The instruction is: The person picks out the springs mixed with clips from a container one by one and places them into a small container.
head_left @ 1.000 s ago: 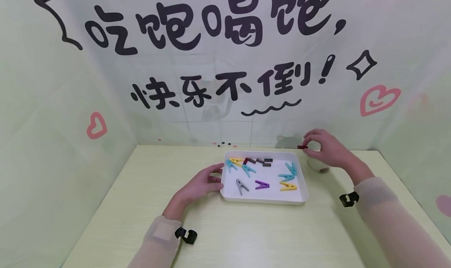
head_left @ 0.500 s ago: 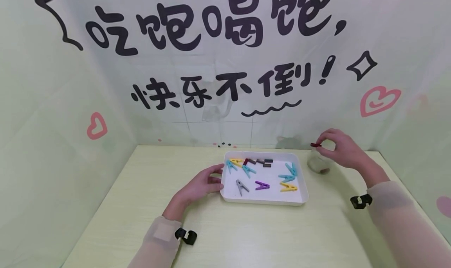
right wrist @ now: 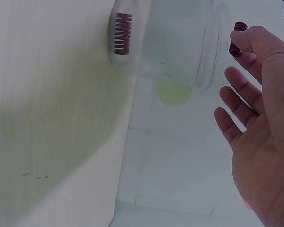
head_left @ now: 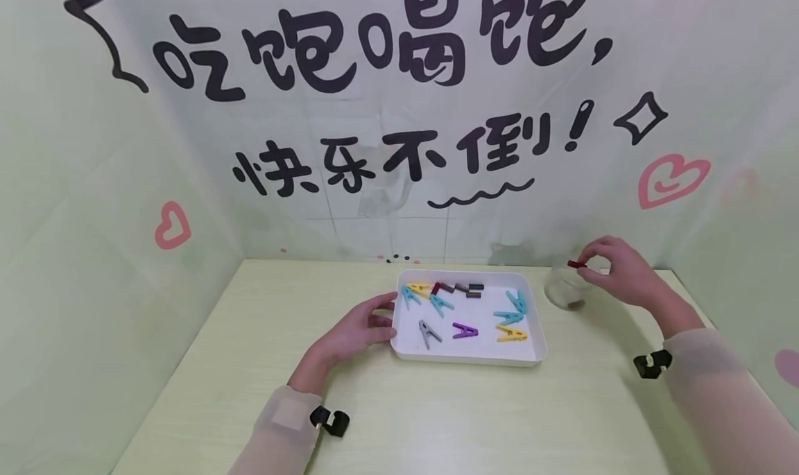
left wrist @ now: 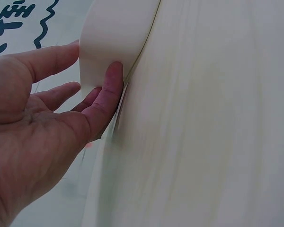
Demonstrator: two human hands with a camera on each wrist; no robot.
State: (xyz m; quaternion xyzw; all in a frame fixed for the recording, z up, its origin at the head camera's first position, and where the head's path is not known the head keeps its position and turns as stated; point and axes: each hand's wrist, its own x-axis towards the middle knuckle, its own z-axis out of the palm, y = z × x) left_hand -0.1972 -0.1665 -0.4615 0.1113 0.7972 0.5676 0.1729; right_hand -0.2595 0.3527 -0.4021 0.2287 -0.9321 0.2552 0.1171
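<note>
Between thumb and index finger, my right hand [head_left: 621,272] pinches a small dark red coil spring [right wrist: 237,40]. It holds the spring at the mouth of a clear jar [head_left: 557,293], which stands on the table right of the tray. Another red spring [right wrist: 123,34] lies at the jar's bottom in the right wrist view. My left hand [head_left: 357,331] rests its extended fingers against the left wall of a white tray [head_left: 468,358]. In the tray lie several dark springs [head_left: 462,288], a red spring [head_left: 435,289] and clothespins, among them a purple one [head_left: 465,331] and a grey one [head_left: 429,334].
Yellow [head_left: 512,333] and blue clothespins [head_left: 508,317] lie at the tray's right end, with more at its back left. The pale wooden table [head_left: 406,419] ends at a printed cloth backdrop [head_left: 349,239], which also encloses both sides.
My right hand has moved to the right with the red spring, from beside the tray's back right corner to the jar's mouth. My left hand has stayed at the tray.
</note>
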